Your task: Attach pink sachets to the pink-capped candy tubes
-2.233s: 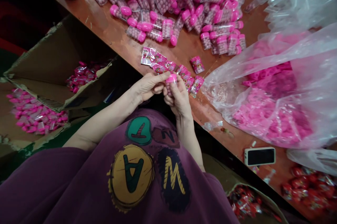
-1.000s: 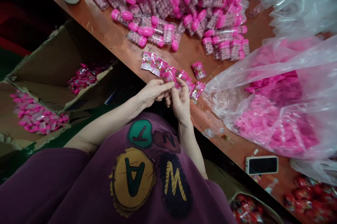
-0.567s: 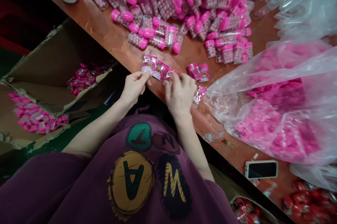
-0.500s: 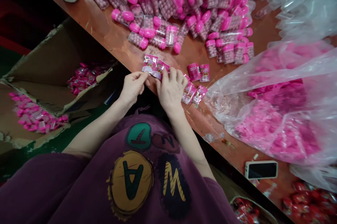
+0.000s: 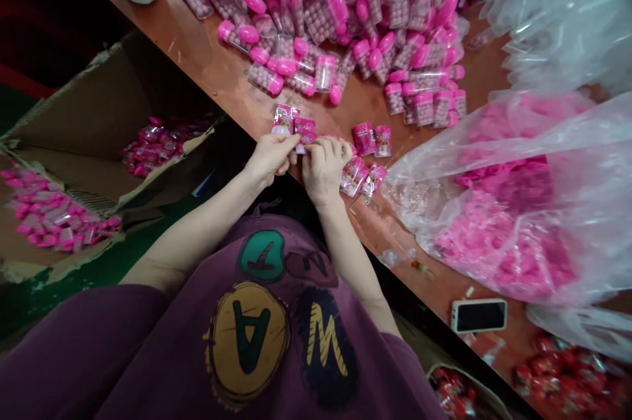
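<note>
Mid-frame, my left hand [image 5: 268,158] and right hand [image 5: 323,168] pinch the sachet strip [image 5: 290,121] (near the table edge [image 5: 232,101]); uneven tugging could rip it.

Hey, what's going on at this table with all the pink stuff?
A person is working at a wooden table. Their left hand and right hand pinch a short row of pink sachets at its near edge. Some loose sachets lie beside the right hand. A heap of pink-capped vials sits further back, and a clear bag of pink pieces lies to the right.
</note>
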`<state>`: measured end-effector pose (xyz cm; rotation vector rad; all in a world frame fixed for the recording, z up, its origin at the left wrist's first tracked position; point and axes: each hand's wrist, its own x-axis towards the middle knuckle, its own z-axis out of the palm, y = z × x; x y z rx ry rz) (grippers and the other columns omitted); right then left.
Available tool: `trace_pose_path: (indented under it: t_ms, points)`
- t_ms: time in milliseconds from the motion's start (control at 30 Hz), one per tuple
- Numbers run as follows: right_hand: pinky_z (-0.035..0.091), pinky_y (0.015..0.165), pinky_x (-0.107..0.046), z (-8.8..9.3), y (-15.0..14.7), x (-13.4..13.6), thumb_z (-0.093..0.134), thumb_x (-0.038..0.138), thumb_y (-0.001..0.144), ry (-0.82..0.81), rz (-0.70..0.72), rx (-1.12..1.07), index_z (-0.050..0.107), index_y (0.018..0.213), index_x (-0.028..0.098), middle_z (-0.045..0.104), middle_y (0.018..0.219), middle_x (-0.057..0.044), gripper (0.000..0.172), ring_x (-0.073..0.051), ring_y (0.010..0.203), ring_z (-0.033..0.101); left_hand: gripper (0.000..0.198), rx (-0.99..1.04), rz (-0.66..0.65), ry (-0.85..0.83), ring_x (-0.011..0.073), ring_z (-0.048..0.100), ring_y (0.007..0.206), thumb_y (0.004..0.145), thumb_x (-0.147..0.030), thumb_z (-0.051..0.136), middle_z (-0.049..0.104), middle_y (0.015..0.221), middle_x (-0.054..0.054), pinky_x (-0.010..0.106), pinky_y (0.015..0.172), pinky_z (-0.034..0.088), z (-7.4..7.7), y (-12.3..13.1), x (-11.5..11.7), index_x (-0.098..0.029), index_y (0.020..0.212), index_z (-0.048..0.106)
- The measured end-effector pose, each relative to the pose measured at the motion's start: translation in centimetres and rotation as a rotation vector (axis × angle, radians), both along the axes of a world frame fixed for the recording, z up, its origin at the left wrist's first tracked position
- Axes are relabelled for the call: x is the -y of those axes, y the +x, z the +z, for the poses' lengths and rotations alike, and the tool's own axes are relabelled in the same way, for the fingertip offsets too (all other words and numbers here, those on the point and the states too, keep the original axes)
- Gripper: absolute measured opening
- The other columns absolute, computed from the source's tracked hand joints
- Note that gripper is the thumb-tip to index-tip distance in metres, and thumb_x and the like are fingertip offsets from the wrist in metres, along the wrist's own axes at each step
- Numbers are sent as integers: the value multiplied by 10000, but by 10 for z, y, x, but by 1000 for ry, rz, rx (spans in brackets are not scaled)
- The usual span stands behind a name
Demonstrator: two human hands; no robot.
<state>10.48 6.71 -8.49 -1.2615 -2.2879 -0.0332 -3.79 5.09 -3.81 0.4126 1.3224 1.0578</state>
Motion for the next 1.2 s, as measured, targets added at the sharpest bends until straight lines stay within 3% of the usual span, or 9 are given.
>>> trace_pose_path:
  t_ms: [233, 400, 500, 600, 733, 800, 933, 1000, 1200]
  points:
    - [346, 1098, -441, 26, 25, 7, 598, 297, 1035, -108, 136, -69, 726, 980, 254, 794, 1045, -20, 146, -218, 1133, 660, 205, -195, 75, -12, 94, 442, 274, 985, -259, 605, 570, 463, -39, 217, 306, 186, -8, 11, -3, -159, 807, 598]
    - [461, 985, -408, 44, 51, -5, 558, 326, 1036, -54, -80, -287, 751, 1040, 240, 784, 1030, -62, 211, -220, 1032, 697, 260, -503, 65, 193, 129, 535, 383, 1011, -339, 574, 629, 566, -35, 222, 412, 317, -2, 0, 12, -168, 1188, 660]
    - [444, 1004, -437, 48, 49, -8, 547, 308, 1034, 41, -121, -217, 764, 1070, 244, 780, 1048, -75, 229, -235, 1059, 686, 190, -706, 115, 318, 125, 539, 460, 980, -347, 645, 572, 542, -15, 217, 480, 328, 11, -3, 21, -184, 922, 723]
    - [368, 1089, -473, 48, 35, -2, 554, 275, 1036, -15, 36, -28, 772, 1117, 289, 787, 1078, -59, 233, -230, 1113, 664, 457, -337, -32, 209, 94, 442, 364, 974, -480, 645, 478, 452, -19, 221, 410, 236, 20, 1, 17, -188, 630, 576]
    - [359, 1107, -460, 51, 25, -14, 527, 285, 1052, -176, 293, 124, 731, 1240, 291, 750, 1280, -66, 277, -229, 1222, 614, 356, 148, 14, 29, 47, 391, 316, 891, -347, 771, 489, 461, -48, 188, 357, 141, 20, 1, 2, -158, 665, 570]
    - [377, 1101, -467, 55, 27, -41, 508, 270, 1050, -223, 303, 158, 672, 1353, 266, 679, 1426, -90, 344, -252, 1303, 563, 289, 147, 94, 5, 30, 401, 323, 886, -267, 767, 541, 487, -32, 169, 354, 151, 17, -3, -3, -133, 689, 603]
    - [386, 1096, -543, 56, 27, -115, 423, 124, 1012, -217, 50, 267, 528, 1516, 181, 529, 1601, -134, 518, -340, 1413, 453, 291, 147, 75, 16, 23, 403, 332, 893, -248, 767, 574, 486, -5, 161, 359, 172, 12, -11, -7, -110, 675, 633]
    - [393, 1099, -554, 52, 24, -142, 397, 88, 1005, -234, 123, 372, 467, 1558, 169, 461, 1658, -120, 564, -357, 1451, 410, 289, 201, 70, 34, 14, 394, 338, 891, -230, 774, 600, 516, 4, 164, 365, 180, 10, -12, -8, -107, 671, 633]
    - [425, 1031, -605, 46, 37, -143, 520, 226, 996, -284, 69, 388, 637, 1221, 106, 680, 1250, -193, 281, -375, 1235, 553, 331, 234, 102, -1, 10, 383, 358, 922, -208, 762, 580, 534, -15, 170, 380, 217, 9, -11, -9, -135, 653, 584]
